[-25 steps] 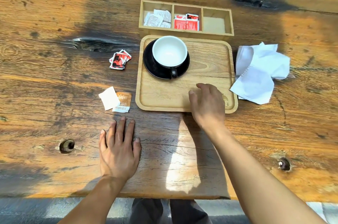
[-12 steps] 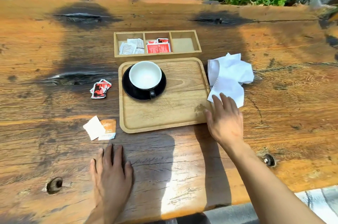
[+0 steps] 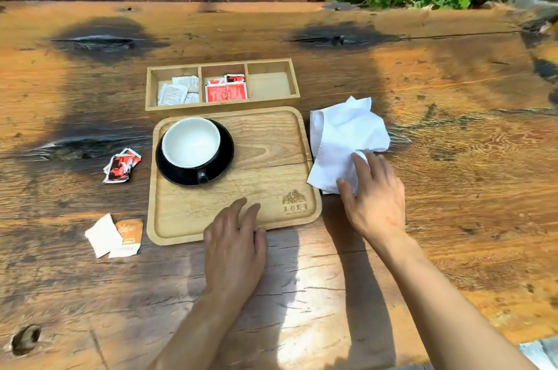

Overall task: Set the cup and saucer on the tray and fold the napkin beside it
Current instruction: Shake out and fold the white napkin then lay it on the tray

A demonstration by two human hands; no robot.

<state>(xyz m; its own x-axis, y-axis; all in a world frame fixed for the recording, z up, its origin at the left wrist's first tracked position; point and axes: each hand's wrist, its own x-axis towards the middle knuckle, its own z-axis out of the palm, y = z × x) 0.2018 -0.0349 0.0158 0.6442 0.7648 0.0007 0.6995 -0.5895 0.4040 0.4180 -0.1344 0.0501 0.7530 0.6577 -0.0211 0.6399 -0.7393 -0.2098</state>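
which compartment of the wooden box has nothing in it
The right-hand compartment: it shows only bare wood, while the left holds white packets and the middle red packets.

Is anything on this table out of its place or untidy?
Yes. The napkin lies crumpled right of the tray, unfolded. Loose packets lie on the table left of it, outside the sorting box.

I see a rough wooden table point(image 3: 453, 158) filling the frame. At its centre lies a tray point(image 3: 271, 143), a divided box point(image 3: 222, 108) just above it, a crumpled napkin point(image 3: 341, 134) right of centre, and loose packets point(image 3: 120, 167) at left and lower left point(image 3: 116, 235).
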